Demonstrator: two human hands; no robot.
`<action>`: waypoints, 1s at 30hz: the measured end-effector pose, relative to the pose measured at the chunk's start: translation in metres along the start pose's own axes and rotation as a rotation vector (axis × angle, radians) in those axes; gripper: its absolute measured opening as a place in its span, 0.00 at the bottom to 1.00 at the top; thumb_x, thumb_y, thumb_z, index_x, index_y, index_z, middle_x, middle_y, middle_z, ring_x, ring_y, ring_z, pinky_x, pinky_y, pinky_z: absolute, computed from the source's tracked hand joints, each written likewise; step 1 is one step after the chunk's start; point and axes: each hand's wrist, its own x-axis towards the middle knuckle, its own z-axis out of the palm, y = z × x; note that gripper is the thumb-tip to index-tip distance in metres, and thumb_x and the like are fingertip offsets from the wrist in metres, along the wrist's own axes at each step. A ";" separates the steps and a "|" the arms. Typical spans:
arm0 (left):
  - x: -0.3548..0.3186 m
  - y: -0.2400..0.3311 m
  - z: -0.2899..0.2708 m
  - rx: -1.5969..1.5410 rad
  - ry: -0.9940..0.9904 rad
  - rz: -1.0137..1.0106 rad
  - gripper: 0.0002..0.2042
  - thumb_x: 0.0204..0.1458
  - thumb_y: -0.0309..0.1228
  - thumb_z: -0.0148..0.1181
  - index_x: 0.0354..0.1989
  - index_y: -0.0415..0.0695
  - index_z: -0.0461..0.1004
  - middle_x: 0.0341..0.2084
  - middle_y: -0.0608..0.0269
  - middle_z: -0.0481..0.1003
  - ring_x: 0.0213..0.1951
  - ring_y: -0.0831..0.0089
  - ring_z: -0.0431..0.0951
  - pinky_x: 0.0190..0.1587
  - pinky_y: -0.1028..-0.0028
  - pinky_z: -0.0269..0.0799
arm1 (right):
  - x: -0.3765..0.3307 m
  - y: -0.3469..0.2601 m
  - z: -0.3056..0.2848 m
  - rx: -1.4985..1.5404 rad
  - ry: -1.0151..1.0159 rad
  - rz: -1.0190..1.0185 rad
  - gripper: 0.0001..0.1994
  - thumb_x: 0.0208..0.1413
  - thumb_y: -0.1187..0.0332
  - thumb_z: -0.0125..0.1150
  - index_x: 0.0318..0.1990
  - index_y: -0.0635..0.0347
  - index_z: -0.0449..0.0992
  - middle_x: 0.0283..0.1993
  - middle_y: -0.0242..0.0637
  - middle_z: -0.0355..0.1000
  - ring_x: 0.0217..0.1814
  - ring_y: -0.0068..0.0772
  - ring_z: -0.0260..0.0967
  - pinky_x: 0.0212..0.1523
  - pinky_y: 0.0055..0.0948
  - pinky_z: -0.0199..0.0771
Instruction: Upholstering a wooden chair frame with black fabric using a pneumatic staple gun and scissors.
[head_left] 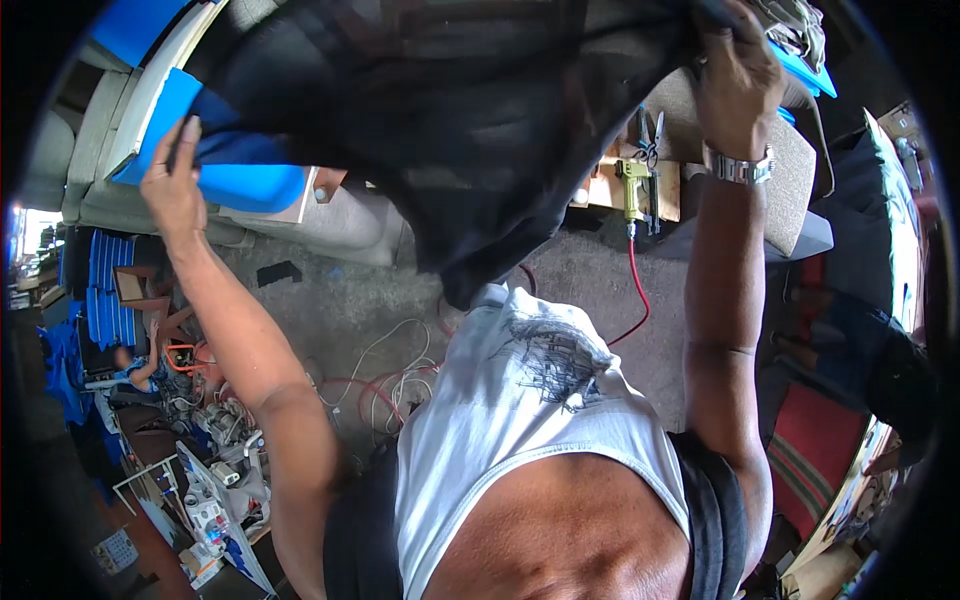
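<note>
A thin, see-through black cloth [480,110] hangs spread out between my raised hands. At the upper left, my left hand [178,185] pinches one edge of it, in front of a bright blue panel [250,188]. My right hand [738,90], higher at the upper right, is closed on the opposite corner; a metal watch circles that wrist. The cloth's lower part droops in folds to just above my white shirt. Much of what lies behind it shows only dimly.
Grey upholstered seating [355,225] stands ahead. Right of the cloth, a yellow-green air stapler [632,188] with a red hose [641,285] lies near scissors [652,138]. White cords [405,370] loop across the floor. A cluttered bench [215,510] and another person [145,372] are at left.
</note>
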 end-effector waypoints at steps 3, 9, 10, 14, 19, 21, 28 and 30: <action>0.032 -0.012 -0.008 0.242 -0.027 -0.072 0.16 0.54 0.41 0.68 0.36 0.38 0.81 0.25 0.68 0.72 0.23 0.77 0.63 0.25 0.68 0.61 | 0.013 -0.021 0.012 -2.068 -0.006 0.342 0.15 0.57 0.58 0.63 0.44 0.59 0.81 0.35 0.44 0.79 0.34 0.36 0.77 0.41 0.31 0.75; 0.021 -0.089 0.074 0.912 -0.346 0.110 0.21 0.57 0.47 0.56 0.34 0.37 0.77 0.34 0.37 0.75 0.40 0.41 0.75 0.43 0.50 0.69 | -0.059 0.010 -0.068 -2.377 -0.100 0.895 0.23 0.55 0.47 0.60 0.44 0.58 0.82 0.43 0.52 0.78 0.46 0.53 0.77 0.47 0.46 0.78; 0.018 -0.089 0.089 0.908 -0.382 0.041 0.19 0.57 0.46 0.54 0.35 0.39 0.78 0.37 0.37 0.75 0.45 0.37 0.73 0.46 0.47 0.68 | -0.061 0.023 -0.063 -2.387 -0.102 1.049 0.22 0.56 0.48 0.59 0.44 0.59 0.81 0.44 0.52 0.78 0.48 0.53 0.77 0.49 0.46 0.77; -0.007 -0.132 0.185 0.002 -0.513 -0.629 0.11 0.62 0.33 0.51 0.41 0.36 0.72 0.29 0.50 0.80 0.24 0.68 0.81 0.19 0.78 0.70 | -0.070 0.068 -0.067 -2.393 -0.185 1.353 0.16 0.58 0.61 0.51 0.46 0.56 0.81 0.50 0.49 0.77 0.55 0.48 0.75 0.55 0.44 0.75; -0.048 -0.236 0.316 -0.122 -0.713 -1.072 0.10 0.60 0.31 0.55 0.46 0.41 0.71 0.37 0.53 0.81 0.31 0.62 0.83 0.31 0.66 0.80 | -0.095 0.130 -0.143 -2.309 -0.257 1.647 0.16 0.57 0.66 0.48 0.44 0.60 0.80 0.49 0.48 0.78 0.53 0.48 0.76 0.53 0.46 0.77; -0.091 -0.275 0.337 0.073 -0.841 -0.878 0.13 0.53 0.31 0.62 0.45 0.39 0.74 0.37 0.50 0.81 0.36 0.56 0.83 0.36 0.62 0.79 | -0.127 0.143 -0.166 -2.235 -0.102 1.762 0.15 0.56 0.66 0.49 0.45 0.56 0.81 0.50 0.47 0.77 0.54 0.48 0.75 0.53 0.47 0.77; -0.086 -0.296 0.354 0.362 -0.578 -0.197 0.30 0.53 0.29 0.59 0.64 0.40 0.58 0.57 0.37 0.67 0.56 0.41 0.69 0.59 0.51 0.64 | -0.218 0.154 -0.333 -2.193 -0.835 2.226 0.30 0.49 0.35 0.59 0.51 0.43 0.81 0.56 0.37 0.74 0.62 0.43 0.68 0.62 0.47 0.64; -0.080 -0.288 0.383 0.296 -0.626 -0.055 0.32 0.51 0.28 0.62 0.64 0.37 0.57 0.55 0.36 0.67 0.56 0.39 0.67 0.59 0.52 0.63 | -0.264 0.107 -0.376 -2.691 -0.228 1.557 0.27 0.56 0.47 0.56 0.59 0.51 0.73 0.54 0.34 0.76 0.56 0.39 0.72 0.56 0.47 0.70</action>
